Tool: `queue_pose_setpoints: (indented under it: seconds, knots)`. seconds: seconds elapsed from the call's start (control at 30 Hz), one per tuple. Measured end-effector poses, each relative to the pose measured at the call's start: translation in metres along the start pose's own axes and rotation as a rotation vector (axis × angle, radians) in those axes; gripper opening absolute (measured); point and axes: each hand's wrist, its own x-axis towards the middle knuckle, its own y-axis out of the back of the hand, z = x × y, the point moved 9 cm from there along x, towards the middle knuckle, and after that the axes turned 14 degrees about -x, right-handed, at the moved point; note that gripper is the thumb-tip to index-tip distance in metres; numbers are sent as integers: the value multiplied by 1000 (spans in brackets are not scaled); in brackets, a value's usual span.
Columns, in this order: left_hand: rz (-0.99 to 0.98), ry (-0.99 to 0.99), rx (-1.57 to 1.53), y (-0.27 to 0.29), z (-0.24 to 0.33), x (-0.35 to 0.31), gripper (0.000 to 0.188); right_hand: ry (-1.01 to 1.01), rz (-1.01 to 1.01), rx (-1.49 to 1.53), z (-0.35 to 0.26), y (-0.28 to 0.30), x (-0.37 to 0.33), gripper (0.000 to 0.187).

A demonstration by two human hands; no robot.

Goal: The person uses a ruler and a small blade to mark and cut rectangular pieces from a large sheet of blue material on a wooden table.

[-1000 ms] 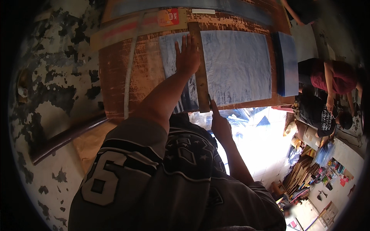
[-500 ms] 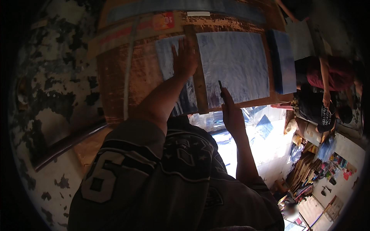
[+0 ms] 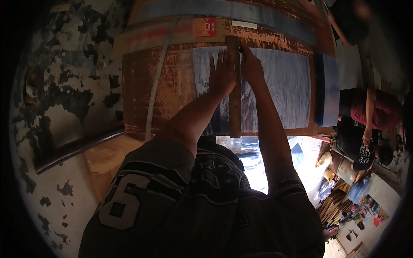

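A bluish translucent plastic sheet [image 3: 279, 92], wrinkled and shiny, lies on the worn brown tabletop [image 3: 176, 86]. Across it, running away from me, rests a long dark straightedge [image 3: 235, 103]. My left hand [image 3: 223, 74] lies flat with fingers apart on the sheet, its side against the straightedge's left edge. Just right of the straightedge's far end, my right hand [image 3: 251, 66] is closed on a slim dark knife, mostly hidden by the fingers now. Its tip is at the far edge of the sheet, beside the straightedge.
A thick blue stack [image 3: 329, 92] stands along the table's right side. Farther back lie a white strip [image 3: 244, 24], a red-orange packet [image 3: 204, 27] and another long bluish sheet [image 3: 193, 9]. A pale strip [image 3: 159, 77] crosses the left part. Other people [image 3: 374, 109] are at the right.
My right hand with the knife has moved away from me, from the near part of the sheet to the straightedge's far end. The left hand stays pressed beside the straightedge; the view has shifted.
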Motion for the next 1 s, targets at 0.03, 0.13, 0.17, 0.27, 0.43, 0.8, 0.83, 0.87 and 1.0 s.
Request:
queue_pose_setpoints:
  seconds: [0.03,0.13,0.17,0.27,0.43,0.8,0.83,0.87,1.0]
  knots:
    - [8,-2,-3,0,0,0,64,-39,-42,-28,-2,-2,-3,47]
    - [11,-17,1,-1,3,-1,64,-105,-173,-141,2,-11,-8,49]
    - [5,-21,14,-2,3,0,64,-101,-157,-140,2,-10,-8,50]
    - [12,-36,18,-2,8,3,63,-101,-133,-129,8,-5,-11,53]
    - [23,-39,64,-1,5,1,63,-116,-168,-131,5,0,-68,53]
    - [50,-57,31,-1,3,1,62,-239,-561,-261,41,-13,-306,71]
    - [65,-62,46,-1,4,3,62,-266,-594,-276,36,-6,-317,76]
    - [61,-59,37,-2,5,3,62,-265,-593,-261,39,-6,-331,76]
    - [55,-61,55,2,7,2,61,-299,-603,-178,51,4,-361,65]
